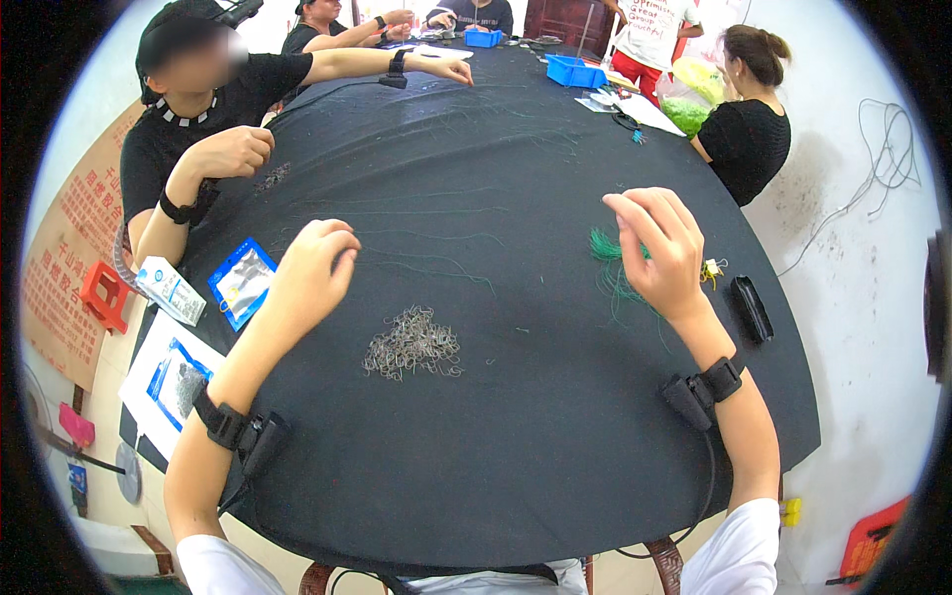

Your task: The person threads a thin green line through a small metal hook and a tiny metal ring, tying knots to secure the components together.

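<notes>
Both hands are over a black-covered tabletop [496, 456]. The left hand [319, 266] is raised over the left side with its fingers curled toward the thumb; whether a strand is pinched there cannot be determined. Thin green threads run across the cloth from beside this hand toward the middle.

The right hand [662, 248] is held with bent fingers over the right side, overlapping a loose bundle of green thread [603, 244] in this view. Contact with the bundle, and whether anything is gripped, cannot be confirmed.

A heap of small metal hooks [413, 345] lies between the forearms, nearer the left one and apart from both hands. One hook lies separately, just right of the heap.

Each wrist carries a black strap with a device. Right of the right hand are a yellow clip [713, 268] and a black case [751, 309]. Left of the left hand are a blue packet [238, 288] and a white box [171, 290]. Beyond, a co-worker in black extends one arm above the tabletop.
</notes>
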Demonstrator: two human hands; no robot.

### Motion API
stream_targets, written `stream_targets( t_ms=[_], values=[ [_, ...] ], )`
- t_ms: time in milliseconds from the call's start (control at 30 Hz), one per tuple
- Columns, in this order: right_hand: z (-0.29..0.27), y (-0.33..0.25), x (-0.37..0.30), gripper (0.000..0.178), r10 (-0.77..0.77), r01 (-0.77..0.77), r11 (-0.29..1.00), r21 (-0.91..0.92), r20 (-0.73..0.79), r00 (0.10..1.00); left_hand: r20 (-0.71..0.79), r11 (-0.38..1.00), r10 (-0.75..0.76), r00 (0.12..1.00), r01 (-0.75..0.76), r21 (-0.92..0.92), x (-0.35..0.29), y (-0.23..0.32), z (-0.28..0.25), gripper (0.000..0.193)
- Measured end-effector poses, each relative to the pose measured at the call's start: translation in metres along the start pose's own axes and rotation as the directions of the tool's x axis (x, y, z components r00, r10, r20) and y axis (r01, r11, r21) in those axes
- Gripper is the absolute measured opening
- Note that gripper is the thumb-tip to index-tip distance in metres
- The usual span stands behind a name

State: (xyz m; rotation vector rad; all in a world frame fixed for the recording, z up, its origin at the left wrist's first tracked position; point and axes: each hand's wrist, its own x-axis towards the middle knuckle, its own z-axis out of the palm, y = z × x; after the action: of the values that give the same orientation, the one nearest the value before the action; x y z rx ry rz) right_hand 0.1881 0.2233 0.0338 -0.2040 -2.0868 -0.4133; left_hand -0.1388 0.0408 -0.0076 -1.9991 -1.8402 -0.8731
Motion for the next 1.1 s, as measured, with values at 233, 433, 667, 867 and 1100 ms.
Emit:
stream_targets(
  t_ms=[233, 433, 667, 867, 1100],
  values=[
    [-0.030, -0.041, 0.013, 0.020, -0.220, 0.221, 0.975, -0.024, -0.243, 0.945, 0.076, 0.984, 0.097, 0.992, -0.084, -0.155, 0.000, 0.055, 0.004, 0.011],
    [-0.024, -0.070, 0.017, 0.018, -0.436, 0.447, 0.893, -0.043, -0.322, 0.840, 0.097, 0.896, 0.370, 0.924, -0.328, -0.299, 0.002, 0.105, 0.002, 0.025],
    [-0.019, -0.084, 0.017, 0.014, -0.402, 0.406, 0.913, -0.042, -0.260, 0.878, 0.030, 0.447, 0.882, 0.471, -0.813, -0.372, -0.027, 0.188, 0.029, 0.040],
    [-0.048, -0.094, 0.013, 0.032, -0.345, 0.365, 0.931, 0.030, -0.259, 0.902, 0.099, 0.508, 0.829, 0.550, -0.667, -0.545, -0.036, 0.189, 0.061, 0.042],
    [-0.063, -0.119, 0.003, 0.029, -0.374, 0.377, 0.925, -0.055, -0.318, 0.871, 0.056, 0.475, 0.816, 0.575, -0.612, -0.632, -0.039, 0.198, 0.075, 0.042]
  ],
)
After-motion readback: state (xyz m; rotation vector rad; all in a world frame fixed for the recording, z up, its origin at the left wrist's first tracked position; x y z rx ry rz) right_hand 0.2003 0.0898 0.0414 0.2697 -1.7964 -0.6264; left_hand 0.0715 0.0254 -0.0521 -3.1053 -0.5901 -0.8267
